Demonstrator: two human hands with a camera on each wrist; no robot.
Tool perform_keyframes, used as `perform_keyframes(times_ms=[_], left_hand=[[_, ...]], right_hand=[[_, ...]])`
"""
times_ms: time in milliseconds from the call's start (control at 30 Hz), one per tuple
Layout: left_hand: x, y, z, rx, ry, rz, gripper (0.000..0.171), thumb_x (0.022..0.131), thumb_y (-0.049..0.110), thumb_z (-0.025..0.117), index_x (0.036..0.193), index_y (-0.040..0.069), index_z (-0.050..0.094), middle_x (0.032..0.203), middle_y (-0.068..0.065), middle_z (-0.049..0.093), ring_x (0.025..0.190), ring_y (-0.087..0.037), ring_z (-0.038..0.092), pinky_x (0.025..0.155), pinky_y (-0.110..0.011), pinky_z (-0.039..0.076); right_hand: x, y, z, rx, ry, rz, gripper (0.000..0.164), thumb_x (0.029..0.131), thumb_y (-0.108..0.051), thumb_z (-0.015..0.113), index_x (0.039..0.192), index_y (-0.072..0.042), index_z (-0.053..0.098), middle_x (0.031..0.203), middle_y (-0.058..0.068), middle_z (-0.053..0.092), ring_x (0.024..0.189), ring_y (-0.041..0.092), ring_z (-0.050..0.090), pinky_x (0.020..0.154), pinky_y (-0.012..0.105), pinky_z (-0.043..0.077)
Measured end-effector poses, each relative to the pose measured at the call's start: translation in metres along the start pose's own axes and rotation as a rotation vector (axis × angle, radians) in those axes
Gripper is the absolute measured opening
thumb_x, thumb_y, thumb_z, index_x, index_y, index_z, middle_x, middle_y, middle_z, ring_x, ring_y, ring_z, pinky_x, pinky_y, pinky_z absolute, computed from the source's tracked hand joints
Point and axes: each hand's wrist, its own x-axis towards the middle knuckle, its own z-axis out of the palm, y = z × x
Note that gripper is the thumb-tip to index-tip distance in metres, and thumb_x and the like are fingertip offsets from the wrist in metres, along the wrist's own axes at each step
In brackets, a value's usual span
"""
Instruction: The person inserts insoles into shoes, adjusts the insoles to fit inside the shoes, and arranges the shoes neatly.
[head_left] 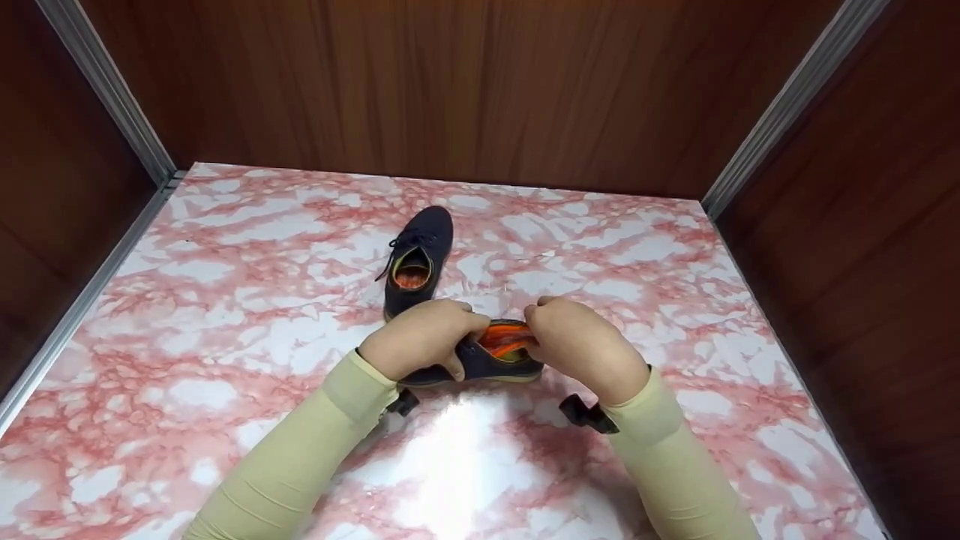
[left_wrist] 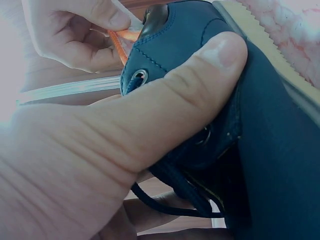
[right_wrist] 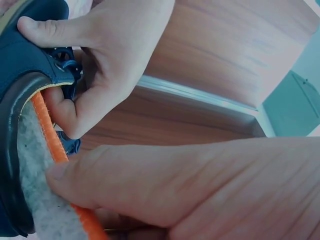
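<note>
A dark navy lace-up shoe [head_left: 487, 365] with a pale sole lies sideways between the hands, its toe toward the left. My left hand [head_left: 420, 337] grips it over the laces, thumb pressed along its side in the left wrist view. In the right wrist view one left finger reaches into the shoe's opening. At the heel end, my right hand [head_left: 581, 345] pinches an insole [right_wrist: 37, 165] with an orange edge and a speckled grey underside. The front part of that insole is hidden inside the shoe.
A matching navy shoe [head_left: 436, 225] stands behind the left hand, toe away, with orange showing inside. The pink-and-white marbled surface [head_left: 247, 300] is bounded by dark wooden panels [head_left: 480, 90] at the back and both sides, with metal strips [head_left: 787, 105] at the corners.
</note>
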Motion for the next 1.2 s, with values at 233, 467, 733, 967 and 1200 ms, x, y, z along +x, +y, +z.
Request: perform_keyframes(times_ms=[233,467,733,967,1200], left_hand=[[0.0001,0.0002,-0.0001,0.009,0.002,0.006,0.051,0.066,0.024,0.104,0.099,0.016,0.067,0.095,-0.003,0.071,0.087,-0.024,0.07,0.084,-0.042,0.059],[0.0,0.0003,-0.0005,-0.01,0.002,-0.005,0.051,0.065,0.023,0.104,0.099,0.016,0.067,0.096,-0.004,0.071,0.088,-0.025,0.071,0.084,-0.043,0.059],[-0.0004,0.0004,0.0003,0.003,-0.001,-0.002,0.05,0.066,0.025,0.104,0.098,0.016,0.067,0.095,-0.003,0.071,0.088,-0.025,0.07,0.084,-0.042,0.059],[-0.0004,0.0002,0.0001,-0.004,-0.018,-0.016,0.05,0.067,0.023,0.104,0.1,0.016,0.067,0.097,-0.003,0.071,0.089,-0.025,0.07,0.085,-0.043,0.06],[0.0002,-0.0008,0.0003,0.002,-0.008,-0.005,0.05,0.067,0.023,0.104,0.101,0.016,0.068,0.097,-0.003,0.072,0.089,-0.024,0.07,0.085,-0.042,0.059]], right_hand=[[-0.0039,0.0032,-0.0048,0.029,-0.06,0.073,0.023,0.087,-0.012,0.087,0.102,-0.005,0.072,0.093,0.009,0.069,0.076,0.022,0.062,0.074,0.042,0.057],[-0.0069,0.0047,-0.0048,0.008,-0.006,0.041,0.019,0.088,-0.009,0.087,0.094,-0.003,0.07,0.088,0.01,0.069,0.071,0.022,0.062,0.069,0.039,0.055],[-0.0046,0.0018,-0.001,-0.011,0.03,-0.002,0.018,0.094,-0.011,0.085,0.096,0.0,0.071,0.086,0.013,0.068,0.073,0.025,0.066,0.069,0.039,0.057],[-0.0017,-0.0005,-0.001,-0.017,-0.009,0.0,0.02,0.097,-0.013,0.083,0.103,0.0,0.071,0.091,0.014,0.069,0.076,0.026,0.068,0.071,0.04,0.059],[-0.0038,0.0034,-0.0072,0.009,-0.069,0.083,0.023,0.092,-0.019,0.087,0.105,-0.006,0.073,0.095,0.008,0.07,0.077,0.022,0.064,0.074,0.043,0.058]])
